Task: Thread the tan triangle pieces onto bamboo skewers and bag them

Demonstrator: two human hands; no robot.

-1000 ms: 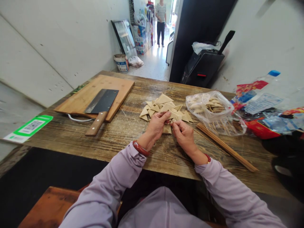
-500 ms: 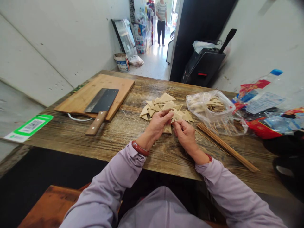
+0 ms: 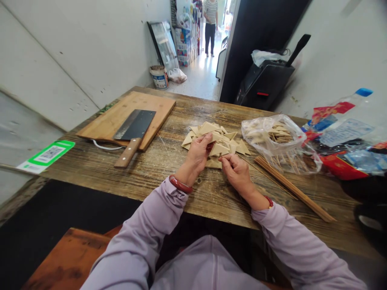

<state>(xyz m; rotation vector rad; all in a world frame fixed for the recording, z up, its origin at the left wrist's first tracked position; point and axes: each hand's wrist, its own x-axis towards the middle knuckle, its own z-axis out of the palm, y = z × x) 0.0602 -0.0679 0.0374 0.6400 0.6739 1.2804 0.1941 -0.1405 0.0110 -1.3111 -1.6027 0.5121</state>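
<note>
A heap of flat tan triangular pieces (image 3: 231, 135) lies on the wooden table, just beyond my hands. My left hand (image 3: 197, 156) is at the heap's near edge, its thumb and curled fingers closed on a tan triangular piece; the fingers hide part of the grip. To the right, my right hand (image 3: 237, 171) pinches a thin skewer (image 3: 220, 156), whose short dark end shows at the fingertips; the rest is hidden. A bundle of brown skewers (image 3: 293, 188) lies right of this hand, with a loose skewer (image 3: 273, 179) alongside.
On the left, a cleaver (image 3: 136, 127) rests on a wooden cutting board (image 3: 163, 110), its handle over the near edge. A clear plastic bag (image 3: 282, 143) at right holds skewered tan pieces. Bottles and packaging (image 3: 341, 129) crowd the far right. A person (image 3: 211, 24) stands in the doorway.
My left hand has drawn slightly away from my right, and its thumb now points up toward the heap. My right hand keeps its pinch. The whole view has shifted a little.
</note>
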